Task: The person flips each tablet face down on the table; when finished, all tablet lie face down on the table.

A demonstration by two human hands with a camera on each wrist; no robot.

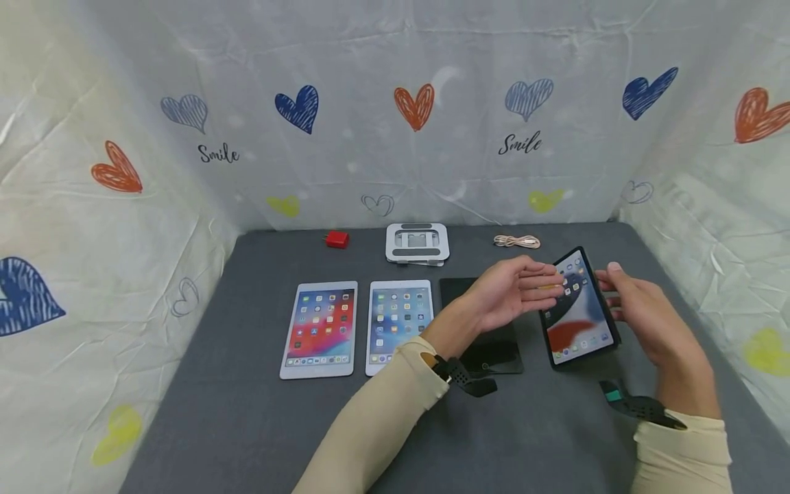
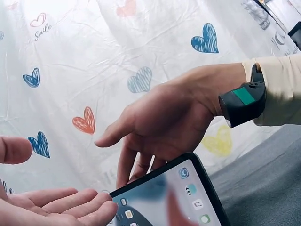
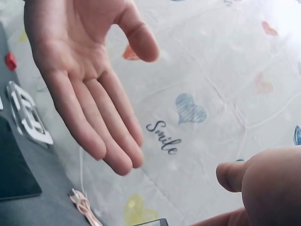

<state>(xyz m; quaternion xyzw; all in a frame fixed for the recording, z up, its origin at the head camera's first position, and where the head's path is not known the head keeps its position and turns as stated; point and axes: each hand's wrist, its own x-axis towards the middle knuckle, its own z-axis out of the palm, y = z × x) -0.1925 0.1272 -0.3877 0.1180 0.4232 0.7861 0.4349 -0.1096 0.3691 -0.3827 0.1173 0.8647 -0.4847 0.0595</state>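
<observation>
Grip spread on left hand and right hand; black-framed tablet between, at right of worktop.
Partly screened by left arm: dark tablet, one white tablet. Beyond: red plug, stand, coiled cable.

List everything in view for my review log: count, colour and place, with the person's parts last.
Black-framed tablet: 1, black with lit screen, tilted, between the hands
White-framed tablets: 2, white with lit screens, side by side, the right one partly behind the left sleeve
Dark slab: 1, black, flat, partly behind the left arm
Plug: 1, red, far left of the table
Stand: 1, silver-white, far middle
Cable: 1, pale pink, bundled, far right
Table: 1, grey, under these
Backdrop: white, printed hearts and "Smile", around the table
Left hand: 1, at the black-framed tablet's left edge
Right hand: 1, at its right edge
Wristbands: 2, black, one per wrist
Sleeves: 2, beige, on the forearms
</observation>
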